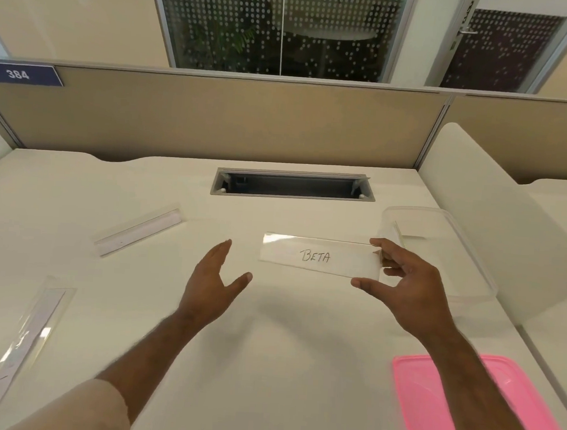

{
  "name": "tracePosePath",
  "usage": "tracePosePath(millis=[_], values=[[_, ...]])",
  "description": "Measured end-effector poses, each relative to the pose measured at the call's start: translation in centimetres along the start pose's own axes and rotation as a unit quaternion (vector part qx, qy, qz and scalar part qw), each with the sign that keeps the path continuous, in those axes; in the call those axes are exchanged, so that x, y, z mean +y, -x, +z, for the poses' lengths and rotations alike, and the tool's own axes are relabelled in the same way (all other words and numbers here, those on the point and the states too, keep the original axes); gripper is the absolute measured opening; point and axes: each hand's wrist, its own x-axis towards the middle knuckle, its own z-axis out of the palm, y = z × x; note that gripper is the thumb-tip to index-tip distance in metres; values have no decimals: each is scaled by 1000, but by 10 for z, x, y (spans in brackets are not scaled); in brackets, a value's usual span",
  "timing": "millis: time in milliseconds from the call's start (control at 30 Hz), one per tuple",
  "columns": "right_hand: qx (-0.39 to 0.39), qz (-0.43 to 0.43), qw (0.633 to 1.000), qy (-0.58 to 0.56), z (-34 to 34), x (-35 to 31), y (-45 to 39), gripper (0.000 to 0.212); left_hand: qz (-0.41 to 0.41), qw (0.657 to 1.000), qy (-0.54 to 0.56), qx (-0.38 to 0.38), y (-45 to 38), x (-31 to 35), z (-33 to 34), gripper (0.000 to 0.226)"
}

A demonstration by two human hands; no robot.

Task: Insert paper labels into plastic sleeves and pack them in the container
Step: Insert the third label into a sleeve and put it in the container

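Pinching one short end of a clear plastic sleeve (319, 257), the right hand (407, 290) held it level above the desk (266, 348), index finger along its upper edge and thumb at its lower corner, the other fingers curled behind it. A paper label reading "BETA" sat inside that sleeve. The left hand (211, 287) hung nearby with fingers straight and thumb spread, touching nothing. A clear container (466, 261) stood just beyond the right hand, with another label propped inside it. Its pink lid (429, 409) lay at the near right. Two further sleeves lay well to the left, one farther back (140, 228) and one nearer (28, 341). Behind the pale desk ran a cable slot (292, 185), a beige partition (235, 120) numbered 384, and dotted glass (278, 26).
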Motion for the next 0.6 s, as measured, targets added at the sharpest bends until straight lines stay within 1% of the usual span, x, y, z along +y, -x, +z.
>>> tracePosePath(millis=[100, 233, 333, 500, 600], values=[[47, 8, 998, 33, -12, 8, 1, 68, 0, 997, -76, -3, -5, 0, 30, 79], [91, 18, 994, 58, -31, 19, 0, 67, -8, 986, -164, -22, -10, 4, 65, 82], [116, 27, 990, 81, -48, 25, -4, 67, -13, 980, -195, -34, -11, 7, 84, 82], [157, 44, 980, 113, -82, 33, -13, 67, 35, 970, -226, -78, -10, 6, 107, 77], [183, 56, 972, 137, -104, 38, -19, 66, 40, 965, -250, -75, -11, 4, 111, 75]])
